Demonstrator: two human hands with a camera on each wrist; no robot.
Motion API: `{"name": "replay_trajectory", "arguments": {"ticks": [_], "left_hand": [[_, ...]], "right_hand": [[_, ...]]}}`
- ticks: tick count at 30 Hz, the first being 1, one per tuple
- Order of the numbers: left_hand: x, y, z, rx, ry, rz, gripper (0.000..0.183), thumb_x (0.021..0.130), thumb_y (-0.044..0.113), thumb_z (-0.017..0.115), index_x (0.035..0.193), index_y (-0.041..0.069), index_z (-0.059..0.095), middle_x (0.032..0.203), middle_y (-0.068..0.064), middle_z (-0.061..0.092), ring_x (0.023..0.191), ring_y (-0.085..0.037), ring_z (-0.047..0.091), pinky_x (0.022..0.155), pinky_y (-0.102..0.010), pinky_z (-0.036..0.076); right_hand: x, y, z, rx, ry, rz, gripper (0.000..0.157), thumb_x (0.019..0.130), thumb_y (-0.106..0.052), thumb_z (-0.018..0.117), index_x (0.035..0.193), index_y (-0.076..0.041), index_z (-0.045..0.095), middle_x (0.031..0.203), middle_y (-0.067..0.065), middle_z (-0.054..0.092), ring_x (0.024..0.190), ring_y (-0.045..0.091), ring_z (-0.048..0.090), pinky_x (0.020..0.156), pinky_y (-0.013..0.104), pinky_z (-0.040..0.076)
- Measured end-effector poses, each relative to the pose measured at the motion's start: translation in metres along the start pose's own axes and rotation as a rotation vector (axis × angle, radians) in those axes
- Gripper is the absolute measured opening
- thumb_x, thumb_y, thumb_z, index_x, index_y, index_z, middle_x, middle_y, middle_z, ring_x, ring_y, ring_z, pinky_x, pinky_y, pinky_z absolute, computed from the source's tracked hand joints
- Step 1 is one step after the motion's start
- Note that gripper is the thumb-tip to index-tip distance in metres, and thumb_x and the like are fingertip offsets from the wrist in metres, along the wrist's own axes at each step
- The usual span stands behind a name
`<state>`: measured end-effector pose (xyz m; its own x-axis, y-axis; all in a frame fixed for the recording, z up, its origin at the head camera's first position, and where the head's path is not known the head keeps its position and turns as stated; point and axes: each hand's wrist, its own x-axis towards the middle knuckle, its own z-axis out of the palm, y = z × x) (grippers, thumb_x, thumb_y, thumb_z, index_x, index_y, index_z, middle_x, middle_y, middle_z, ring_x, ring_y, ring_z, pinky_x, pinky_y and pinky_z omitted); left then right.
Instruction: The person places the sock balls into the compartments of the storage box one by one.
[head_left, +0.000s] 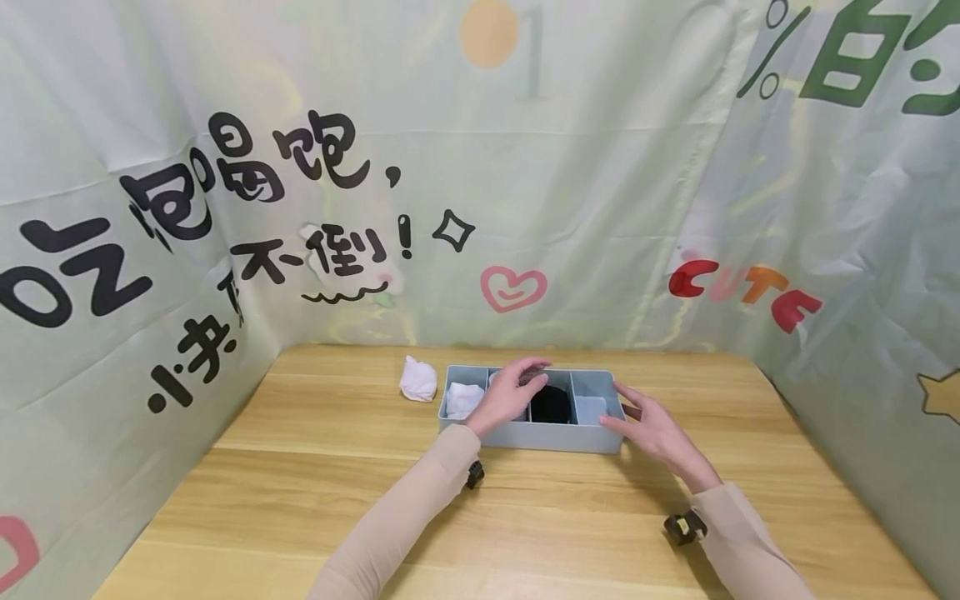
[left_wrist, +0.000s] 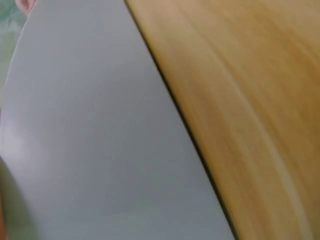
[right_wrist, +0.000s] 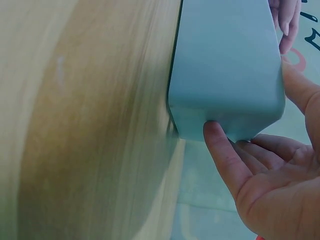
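Note:
A long grey-blue divided box [head_left: 551, 437] sits on the table. My left hand [head_left: 510, 396] is over its second compartment from the left, thumb and fingers apart. I see nothing clearly held there; the hand hides part of that compartment. A black cloth bundle [head_left: 551, 405] fills the third compartment, and a white cloth bundle [head_left: 464, 400] lies in the leftmost one. My right hand [head_left: 660, 429] touches the box's right end with fingers fairly straight; in the right wrist view one fingertip [right_wrist: 213, 129] presses on the end wall. The left wrist view shows mainly the box's side [left_wrist: 100, 125].
Another white cloth bundle [head_left: 417, 379] lies on the wooden table [head_left: 540, 517], left of the box. The rightmost compartment [head_left: 592, 407] shows its pale floor. Printed curtains [head_left: 585, 208] stand around the back and sides of the table.

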<state>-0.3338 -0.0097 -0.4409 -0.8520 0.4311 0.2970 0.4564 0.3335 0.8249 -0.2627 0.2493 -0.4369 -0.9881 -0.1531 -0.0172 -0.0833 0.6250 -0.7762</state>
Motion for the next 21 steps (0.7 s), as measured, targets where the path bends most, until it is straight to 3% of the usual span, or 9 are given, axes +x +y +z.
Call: {"name": "replay_trajectory", "arguments": {"ticks": [4,9,21], "left_hand": [[-0.003,-0.001,-0.007,-0.068,0.039,0.000,0.030,0.100,0.027,0.057,0.130,0.023,0.061,0.128,0.001,0.063,0.119,-0.014,0.058,0.103,-0.033,0.047],[-0.004,-0.004,-0.019,-0.072,0.082,0.012,0.027,0.099,0.025,0.059,0.126,0.024,0.064,0.124,0.003,0.066,0.116,-0.014,0.060,0.101,-0.036,0.049],[-0.013,-0.016,-0.061,-0.070,0.193,0.038,0.019,0.097,0.017,0.062,0.112,0.011,0.072,0.109,-0.007,0.072,0.102,-0.019,0.066,0.092,-0.035,0.053]], "right_hand": [[-0.002,0.000,0.000,0.007,-0.011,0.014,0.085,0.093,-0.042,0.065,0.156,-0.004,0.021,0.159,0.028,0.019,0.138,0.049,0.034,0.105,0.056,0.041],[-0.003,-0.001,0.000,0.021,-0.011,0.014,0.086,0.093,-0.042,0.065,0.156,-0.004,0.021,0.159,0.028,0.018,0.138,0.049,0.033,0.105,0.057,0.041],[-0.004,-0.002,-0.001,0.039,-0.010,0.002,0.084,0.094,-0.039,0.065,0.156,-0.003,0.021,0.160,0.025,0.019,0.139,0.048,0.033,0.105,0.054,0.042]]}}
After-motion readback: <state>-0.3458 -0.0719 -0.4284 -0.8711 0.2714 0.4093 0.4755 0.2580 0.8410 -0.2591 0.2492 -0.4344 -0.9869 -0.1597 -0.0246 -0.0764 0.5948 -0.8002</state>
